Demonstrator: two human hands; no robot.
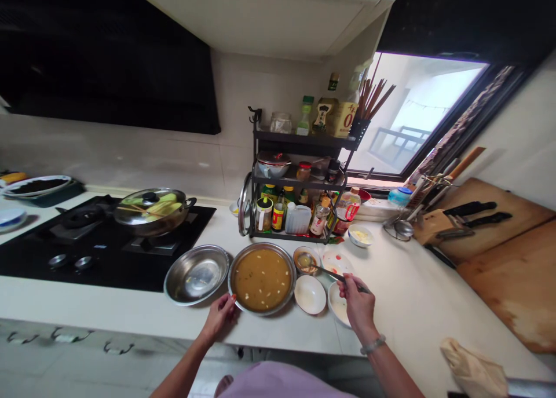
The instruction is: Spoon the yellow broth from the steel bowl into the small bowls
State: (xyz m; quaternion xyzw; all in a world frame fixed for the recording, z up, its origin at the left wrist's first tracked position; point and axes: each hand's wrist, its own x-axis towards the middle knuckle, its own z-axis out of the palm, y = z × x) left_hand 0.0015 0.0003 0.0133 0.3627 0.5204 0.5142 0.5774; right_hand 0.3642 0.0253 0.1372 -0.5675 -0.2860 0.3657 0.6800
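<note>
My left hand (pixel 220 317) grips the near-left rim of a round metal bowl (pixel 262 276) full of brown liquid, with pale bits floating in it. In my right hand (pixel 358 306) is a long dark-handled spoon (pixel 330 273), which slants to the left. Its head is over or in a small bowl (pixel 297 256), though how deep it sits I cannot tell. A white bowl (pixel 310 295) stands just in front of that small bowl. Another white bowl (pixel 337 306) is partly covered by my right hand. Behind the spoon handle lies a plate with red spots (pixel 343 261).
An empty-looking metal basin (pixel 191 279) stands left of the full bowl. A lidded pan (pixel 152 212) sits on the black stove (pixel 108 273). The spice rack (pixel 299 137) with several bottles rises behind. Knives in a wooden block (pixel 430 227) and cutting boards (pixel 512 282) lean at the right.
</note>
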